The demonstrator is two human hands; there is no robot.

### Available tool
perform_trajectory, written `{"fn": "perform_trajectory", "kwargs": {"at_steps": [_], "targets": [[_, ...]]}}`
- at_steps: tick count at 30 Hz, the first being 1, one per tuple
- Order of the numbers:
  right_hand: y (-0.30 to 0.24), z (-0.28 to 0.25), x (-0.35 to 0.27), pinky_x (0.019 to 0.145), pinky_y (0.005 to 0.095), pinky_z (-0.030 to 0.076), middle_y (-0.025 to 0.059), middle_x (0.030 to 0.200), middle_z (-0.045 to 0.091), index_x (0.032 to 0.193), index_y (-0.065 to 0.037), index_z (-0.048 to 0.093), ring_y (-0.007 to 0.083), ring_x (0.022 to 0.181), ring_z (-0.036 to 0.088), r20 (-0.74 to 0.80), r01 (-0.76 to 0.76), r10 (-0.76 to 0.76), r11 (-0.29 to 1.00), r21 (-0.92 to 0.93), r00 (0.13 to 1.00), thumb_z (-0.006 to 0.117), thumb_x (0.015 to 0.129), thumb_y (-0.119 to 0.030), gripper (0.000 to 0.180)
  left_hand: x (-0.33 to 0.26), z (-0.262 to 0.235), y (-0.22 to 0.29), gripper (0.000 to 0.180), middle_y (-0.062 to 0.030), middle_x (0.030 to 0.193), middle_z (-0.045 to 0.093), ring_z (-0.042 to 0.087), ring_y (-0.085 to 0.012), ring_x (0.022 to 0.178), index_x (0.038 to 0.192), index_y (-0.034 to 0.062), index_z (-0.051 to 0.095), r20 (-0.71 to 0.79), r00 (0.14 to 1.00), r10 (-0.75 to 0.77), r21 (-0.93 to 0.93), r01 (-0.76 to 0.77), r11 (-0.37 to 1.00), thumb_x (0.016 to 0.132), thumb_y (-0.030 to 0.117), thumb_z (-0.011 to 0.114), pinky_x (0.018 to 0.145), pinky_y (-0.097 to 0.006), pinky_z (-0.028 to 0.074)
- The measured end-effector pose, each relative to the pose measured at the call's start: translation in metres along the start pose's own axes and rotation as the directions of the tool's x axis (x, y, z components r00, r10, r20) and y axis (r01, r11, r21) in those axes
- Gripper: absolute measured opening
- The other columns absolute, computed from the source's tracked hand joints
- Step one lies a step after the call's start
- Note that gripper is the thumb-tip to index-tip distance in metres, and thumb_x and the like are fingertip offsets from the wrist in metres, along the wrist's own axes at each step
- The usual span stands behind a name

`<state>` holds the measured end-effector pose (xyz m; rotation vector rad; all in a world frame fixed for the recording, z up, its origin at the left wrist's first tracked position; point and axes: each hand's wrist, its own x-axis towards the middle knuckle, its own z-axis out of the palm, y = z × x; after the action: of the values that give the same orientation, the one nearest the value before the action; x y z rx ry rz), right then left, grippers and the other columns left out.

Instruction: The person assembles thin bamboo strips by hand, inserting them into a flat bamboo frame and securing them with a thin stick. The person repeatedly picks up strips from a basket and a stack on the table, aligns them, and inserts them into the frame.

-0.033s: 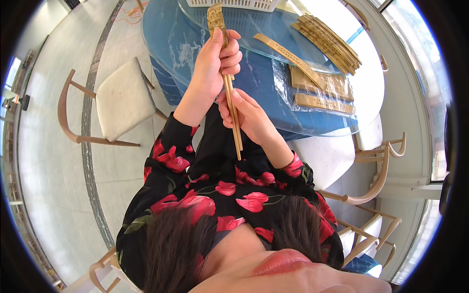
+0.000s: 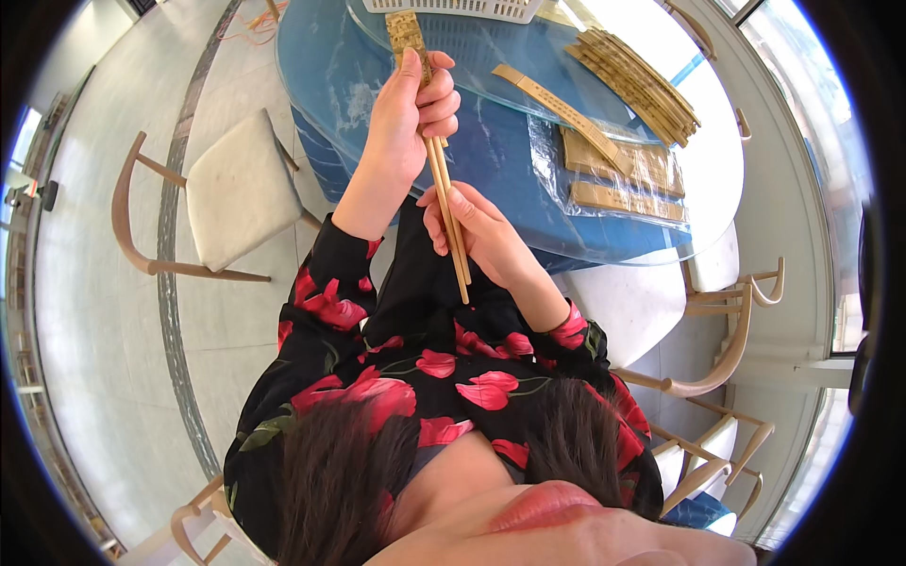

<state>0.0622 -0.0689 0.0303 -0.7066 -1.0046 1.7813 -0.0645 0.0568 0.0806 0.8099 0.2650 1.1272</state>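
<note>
Beyond the chopsticks (image 2: 458, 262) — basket (image 2: 453, 8), stacked sleeves (image 2: 634, 87)

Thin pale chopsticks (image 2: 460, 269) slant below a mottled golden-brown sleeve (image 2: 406, 32)

Wide head-worn fisheye view
From beside the rounded, blue marbled counter (image 2: 330, 90), it looks steeply down, near the bare hands (image 2: 403, 118).
</note>
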Motion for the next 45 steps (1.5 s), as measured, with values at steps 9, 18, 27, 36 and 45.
{"fn": "perform_trajectory", "kwargs": {"at_steps": [9, 18, 27, 36, 45], "targets": [[0.026, -0.014, -0.065, 0.057, 0.0227, 0.033, -0.0021, 0.070, 0.045, 0.099, -0.003, 0.056, 0.0069, 0.061, 0.038, 0.006, -0.042, 0.045, 0.962, -0.269, 0.999, 0.042, 0.113, -0.024, 0.029, 0.016, -0.037, 0.020, 0.033, 0.0066, 0.071, 0.030, 0.025, -0.0044, 0.057, 0.112, 0.0038, 0.056, -0.028, 0.998, 0.061, -0.243, -0.066, 0.968, 0.112, 0.035, 0.044, 0.049, -0.021, 0.025], [0.031, -0.005, -0.043, 0.059, 0.0224, 0.034, -0.0028, 0.073, 0.045, 0.107, -0.001, 0.058, 0.0064, 0.065, 0.040, -0.121, -0.012, -0.019, 0.969, -0.247, 0.992, 0.047, 0.111, -0.018, 0.021, -0.025, -0.009, -0.027, 0.040, 0.0071, 0.070, 0.028, 0.023, -0.0051, 0.056, 0.111, 0.0068, 0.055, -0.144, 0.988, -0.062, -0.095, 0.048, 0.994, 0.113, 0.043, 0.038, 0.048, -0.023, 0.022], [0.027, -0.005, -0.048, 0.070, 0.0261, 0.052, 0.0043, 0.080, 0.063, 0.120, 0.002, 0.061, 0.0120, 0.072, 0.061, -0.093, 0.129, -0.225, 0.798, -0.589, 0.970, 0.058, 0.101, 0.001, 0.020, -0.038, -0.003, -0.022, 0.040, 0.0077, 0.071, 0.029, 0.025, -0.0038, 0.057, 0.114, 0.0070, 0.055, -0.040, 0.999, -0.017, -0.250, 0.006, 0.968, 0.111, 0.045, 0.043, 0.050, -0.021, 0.023], [0.042, -0.010, -0.032, 0.063, 0.0212, 0.048, 0.0005, 0.079, 0.066, 0.085, 0.000, 0.062, 0.0049, 0.071, 0.060, -0.362, 0.257, -0.405, 0.884, -0.392, 0.840, 0.079, 0.090, -0.005, 0.019, -0.085, 0.033, -0.047, 0.039, 0.0066, 0.072, 0.030, 0.023, -0.0042, 0.056, 0.099, 0.0107, 0.048, -0.007, 0.997, -0.075, -0.106, 0.074, 0.992, 0.112, 0.047, 0.040, 0.045, -0.022, 0.020], [0.025, -0.025, -0.037, 0.060, 0.0270, 0.050, 0.0042, 0.086, 0.065, 0.101, 0.000, 0.058, 0.0107, 0.076, 0.061, -0.313, 0.204, -0.369, 0.868, -0.452, 0.875, 0.073, 0.097, -0.024, 0.028, -0.082, 0.033, -0.077, 0.028, -0.0055, 0.097, 0.058, 0.059, -0.0152, 0.089, 0.109, 0.0075, 0.053, -0.069, 0.997, 0.037, 0.174, -0.025, 0.984, 0.114, 0.031, 0.039, 0.087, -0.029, 0.050]]}}
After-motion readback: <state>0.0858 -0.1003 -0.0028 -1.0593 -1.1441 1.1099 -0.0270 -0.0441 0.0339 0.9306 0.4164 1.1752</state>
